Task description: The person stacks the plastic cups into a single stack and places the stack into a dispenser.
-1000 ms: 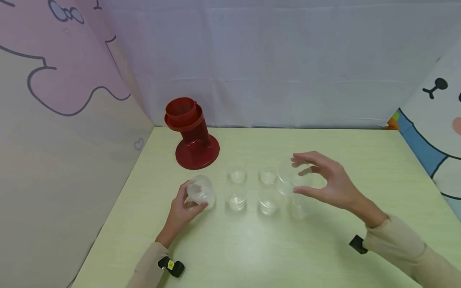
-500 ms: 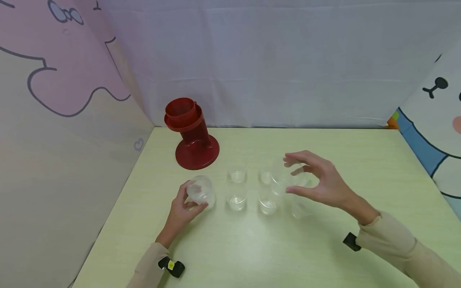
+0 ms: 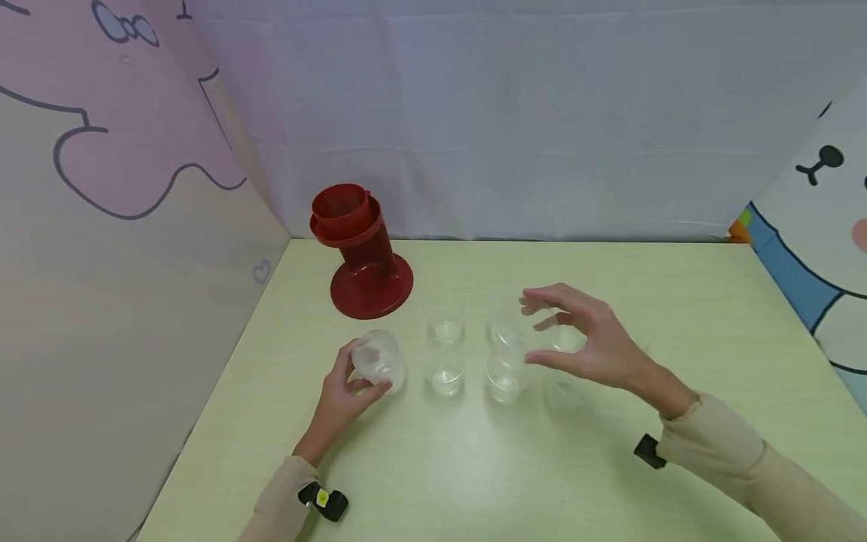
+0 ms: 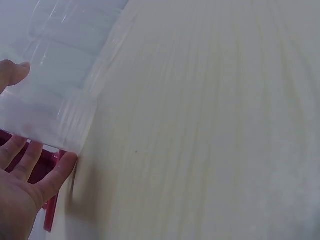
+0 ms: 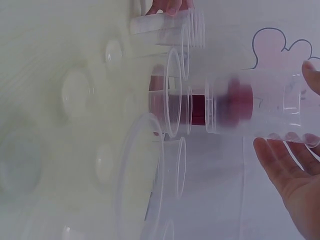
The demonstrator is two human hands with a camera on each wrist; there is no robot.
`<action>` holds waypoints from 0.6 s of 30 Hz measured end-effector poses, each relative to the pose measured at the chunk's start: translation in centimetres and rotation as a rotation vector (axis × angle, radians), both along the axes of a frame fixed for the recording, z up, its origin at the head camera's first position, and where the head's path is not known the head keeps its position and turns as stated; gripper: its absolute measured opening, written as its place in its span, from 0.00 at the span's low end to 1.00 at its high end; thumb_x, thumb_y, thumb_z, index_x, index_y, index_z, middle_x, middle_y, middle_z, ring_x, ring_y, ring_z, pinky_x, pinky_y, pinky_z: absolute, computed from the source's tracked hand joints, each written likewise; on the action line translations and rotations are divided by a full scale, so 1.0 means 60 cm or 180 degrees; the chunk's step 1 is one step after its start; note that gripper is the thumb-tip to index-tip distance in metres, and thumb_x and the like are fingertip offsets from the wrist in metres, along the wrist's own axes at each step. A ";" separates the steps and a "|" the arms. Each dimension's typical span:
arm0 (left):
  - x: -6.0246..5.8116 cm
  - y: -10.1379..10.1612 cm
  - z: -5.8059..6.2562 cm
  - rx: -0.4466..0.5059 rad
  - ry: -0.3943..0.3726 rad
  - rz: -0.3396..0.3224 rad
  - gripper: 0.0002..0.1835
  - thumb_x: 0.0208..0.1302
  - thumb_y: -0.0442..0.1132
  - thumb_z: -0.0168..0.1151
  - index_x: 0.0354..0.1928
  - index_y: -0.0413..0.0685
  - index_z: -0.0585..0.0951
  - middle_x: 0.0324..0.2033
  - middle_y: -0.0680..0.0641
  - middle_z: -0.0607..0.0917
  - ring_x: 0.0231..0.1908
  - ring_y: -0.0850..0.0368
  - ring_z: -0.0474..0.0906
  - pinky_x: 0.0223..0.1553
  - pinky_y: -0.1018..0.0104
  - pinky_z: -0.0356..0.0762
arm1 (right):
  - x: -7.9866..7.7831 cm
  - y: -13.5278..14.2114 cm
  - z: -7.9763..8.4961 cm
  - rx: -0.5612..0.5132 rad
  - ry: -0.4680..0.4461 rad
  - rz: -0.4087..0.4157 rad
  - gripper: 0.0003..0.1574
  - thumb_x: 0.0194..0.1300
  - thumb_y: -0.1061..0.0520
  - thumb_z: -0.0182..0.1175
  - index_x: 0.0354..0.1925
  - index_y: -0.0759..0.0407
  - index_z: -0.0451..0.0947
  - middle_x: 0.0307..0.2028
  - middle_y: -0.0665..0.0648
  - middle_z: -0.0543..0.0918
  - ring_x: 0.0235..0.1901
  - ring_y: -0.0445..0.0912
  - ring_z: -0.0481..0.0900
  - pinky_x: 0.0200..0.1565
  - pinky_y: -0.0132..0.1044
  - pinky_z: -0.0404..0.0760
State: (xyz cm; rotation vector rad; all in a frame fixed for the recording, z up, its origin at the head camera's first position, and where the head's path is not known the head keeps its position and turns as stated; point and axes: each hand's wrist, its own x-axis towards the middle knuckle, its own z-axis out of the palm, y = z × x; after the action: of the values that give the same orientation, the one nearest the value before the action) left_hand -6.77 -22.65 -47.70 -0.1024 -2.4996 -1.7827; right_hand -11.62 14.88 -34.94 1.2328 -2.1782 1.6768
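Note:
At the left of the table, in the head view, my left hand (image 3: 345, 395) grips a stack of nested clear plastic cups (image 3: 377, 355); its ridges show in the left wrist view. My right hand (image 3: 603, 342) holds a clear plastic cup (image 5: 272, 107) above the table, thumb on one side and fingers on the other. Which way up that cup is, I cannot tell. Beneath and beside it several clear cups stand in two rows, among them a front cup (image 3: 445, 380) and a back cup (image 3: 447, 331). Transparent walls overlap, so some outlines are unclear.
A dark red stand (image 3: 371, 286) with a round base and a red cup (image 3: 340, 209) at its top is at the back left. A white cloth (image 3: 508, 128) hangs behind the pale table (image 3: 474, 482). Printed panels flank it.
My right hand has moved left with its clear cup, passing over the standing cups. The left hand and its stack have stayed in place.

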 end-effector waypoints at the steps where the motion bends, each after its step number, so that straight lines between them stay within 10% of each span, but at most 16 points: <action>1: 0.000 0.000 0.000 0.0003 -0.0002 -0.0001 0.42 0.50 0.40 0.74 0.65 0.58 0.61 0.59 0.48 0.71 0.54 0.49 0.73 0.45 0.58 0.80 | -0.001 -0.002 -0.001 -0.0003 -0.0005 0.0011 0.51 0.34 0.77 0.74 0.60 0.69 0.68 0.52 0.60 0.77 0.49 0.47 0.77 0.42 0.40 0.82; 18: 0.008 0.008 0.027 0.0047 -0.0133 -0.0040 0.41 0.51 0.32 0.72 0.65 0.47 0.60 0.59 0.40 0.71 0.52 0.44 0.74 0.47 0.53 0.79 | -0.008 -0.033 -0.001 0.0129 -0.0205 0.0067 0.47 0.41 0.69 0.75 0.61 0.62 0.69 0.53 0.56 0.77 0.49 0.53 0.76 0.43 0.45 0.82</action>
State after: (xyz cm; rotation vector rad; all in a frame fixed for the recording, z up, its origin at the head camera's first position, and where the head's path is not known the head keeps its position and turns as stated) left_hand -6.32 -22.15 -46.06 -0.0810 -2.5189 -1.8266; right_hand -12.11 12.88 -35.02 1.2324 -2.2547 1.7115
